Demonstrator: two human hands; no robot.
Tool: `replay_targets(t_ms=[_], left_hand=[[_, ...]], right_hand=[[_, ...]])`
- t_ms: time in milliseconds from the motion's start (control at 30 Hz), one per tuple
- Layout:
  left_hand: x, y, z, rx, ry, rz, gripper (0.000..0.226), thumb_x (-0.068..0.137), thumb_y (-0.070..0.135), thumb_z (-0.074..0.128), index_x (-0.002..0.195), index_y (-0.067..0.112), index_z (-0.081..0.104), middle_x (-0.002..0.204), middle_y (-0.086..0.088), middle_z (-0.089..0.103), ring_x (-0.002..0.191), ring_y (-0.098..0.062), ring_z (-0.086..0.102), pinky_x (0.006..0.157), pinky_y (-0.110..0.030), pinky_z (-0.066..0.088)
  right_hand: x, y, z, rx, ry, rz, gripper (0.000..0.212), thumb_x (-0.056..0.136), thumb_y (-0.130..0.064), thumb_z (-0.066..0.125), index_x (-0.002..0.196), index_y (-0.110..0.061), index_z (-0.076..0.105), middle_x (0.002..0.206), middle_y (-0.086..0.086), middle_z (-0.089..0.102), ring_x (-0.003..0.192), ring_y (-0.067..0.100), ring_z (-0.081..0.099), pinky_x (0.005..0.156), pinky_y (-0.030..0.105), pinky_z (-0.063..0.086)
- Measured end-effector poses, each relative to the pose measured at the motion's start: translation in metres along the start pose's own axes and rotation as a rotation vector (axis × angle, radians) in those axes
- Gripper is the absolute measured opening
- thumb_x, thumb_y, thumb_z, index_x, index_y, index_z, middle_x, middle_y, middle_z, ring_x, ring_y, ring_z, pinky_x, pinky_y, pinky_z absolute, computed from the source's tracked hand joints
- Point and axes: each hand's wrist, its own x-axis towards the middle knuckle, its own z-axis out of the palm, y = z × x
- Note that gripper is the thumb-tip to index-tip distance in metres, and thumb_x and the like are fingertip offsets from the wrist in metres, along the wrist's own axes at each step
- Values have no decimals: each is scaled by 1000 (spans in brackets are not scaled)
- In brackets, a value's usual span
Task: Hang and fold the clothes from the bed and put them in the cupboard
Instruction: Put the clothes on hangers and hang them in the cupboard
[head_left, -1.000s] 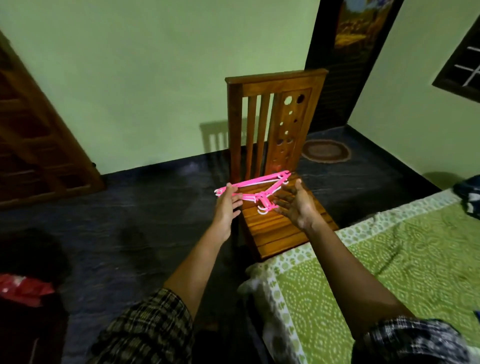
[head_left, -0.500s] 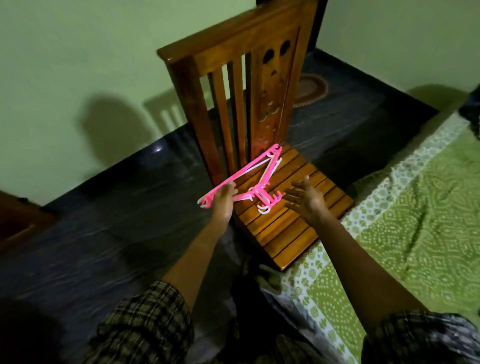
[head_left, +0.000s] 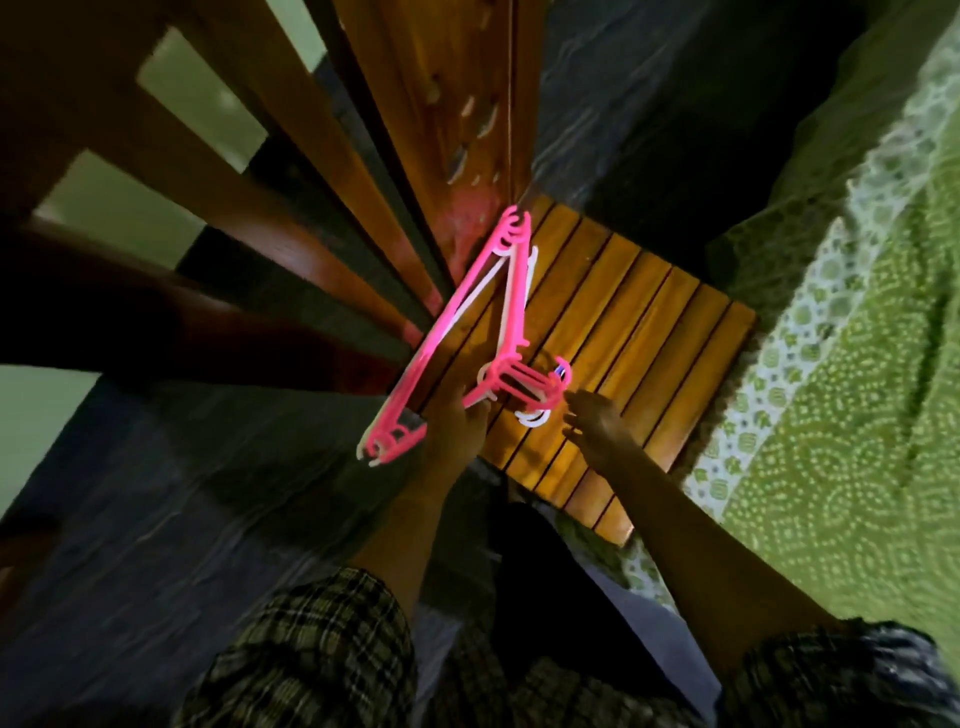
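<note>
The left hand (head_left: 453, 423) curls its fingers round a bundle of pink hangers (head_left: 467, 306). Just beside it, the right hand (head_left: 597, 428) is spread and empty. Beyond the fingers lies the chair seat (head_left: 649, 332), with the bed (head_left: 831, 415) to the right. Judging by this, nothing is hung or folded yet.

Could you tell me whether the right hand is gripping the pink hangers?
No, the left hand grips the pink hangers, while the right hand is open beside their hooks.

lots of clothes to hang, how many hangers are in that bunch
At least 3, all stacked in one bundle of pink and white plastic hangers held by the left grip over the wooden chair seat; overlap may hide more.
</note>
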Motion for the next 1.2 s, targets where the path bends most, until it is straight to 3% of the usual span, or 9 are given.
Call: replay_targets(t_ms=[133, 333, 500, 600, 767, 933, 1067, 1133, 1200], left_hand=[[20, -15, 6, 34, -86, -22, 51, 93, 7, 53, 140, 6, 36, 142, -13, 42, 133, -28, 37, 101, -24, 29], [31, -32, 6, 84, -117, -38, 50, 93, 9, 53, 140, 6, 37, 143, -13, 41, 134, -27, 36, 103, -28, 30], [22, -26, 0, 109, -25, 36, 51, 91, 13, 57, 139, 10, 40, 137, -12, 49, 127, -27, 46, 98, -29, 36], [8, -18, -9, 158, 60, 124, 55, 89, 12, 60, 139, 5, 40, 135, -15, 50, 125, -30, 48, 100, -31, 36], [-32, 2, -22, 199, 202, 288, 52, 87, 12, 60, 136, 2, 44, 129, -20, 54, 121, -34, 49, 100, -36, 37], [-99, 36, -20, 249, 316, 430, 50, 92, 22, 56, 136, 4, 42, 134, -20, 48, 125, -34, 43, 101, -40, 34], [-165, 61, -3, 185, 454, 682, 26, 89, 19, 59, 107, 0, 63, 95, -21, 66, 92, -38, 60, 77, -41, 43], [-201, 72, 10, 107, 516, 750, 21, 90, 20, 55, 94, 4, 67, 80, -17, 68, 75, -36, 62, 64, -39, 43], [-234, 87, 25, 37, 546, 796, 21, 90, 21, 54, 89, 6, 69, 77, -15, 69, 71, -34, 63, 60, -36, 41]], right_hand=[[12, 2, 11, 37, 24, 25, 18, 94, -8, 51, 77, -13, 54, 72, 4, 51, 63, 13, 46, 59, 27, 32], [12, -2, 25, 70, 125, 49, 16, 88, 7, 54, 76, -3, 55, 68, 11, 57, 41, 15, 57, 44, 24, 49], [-20, -19, 37, 126, 13, -92, 7, 85, 12, 57, 80, 7, 57, 72, 17, 61, 53, 26, 63, 51, 33, 58], [-50, -35, 43, 104, -49, -190, 9, 85, 15, 54, 80, 9, 58, 69, 16, 59, 43, 16, 63, 47, 27, 56], [-117, -60, 40, 173, -124, -282, 7, 83, 12, 59, 87, 6, 56, 62, 12, 64, 45, 18, 64, 48, 28, 56], [-200, -63, 3, 213, -236, -428, 18, 81, 5, 66, 94, 16, 62, 65, 15, 66, 48, 17, 63, 51, 24, 56], [-259, -51, -51, 274, -283, -574, 9, 82, 0, 66, 75, 5, 63, 56, 8, 66, 49, 16, 64, 55, 23, 57], [-288, -40, -85, 256, -295, -697, 10, 85, -4, 64, 77, 2, 64, 60, 6, 67, 55, 13, 65, 61, 23, 57], [-313, -29, -121, 117, -194, -874, 10, 87, -7, 63, 86, 2, 67, 72, 10, 69, 63, 7, 65, 66, 24, 56]])
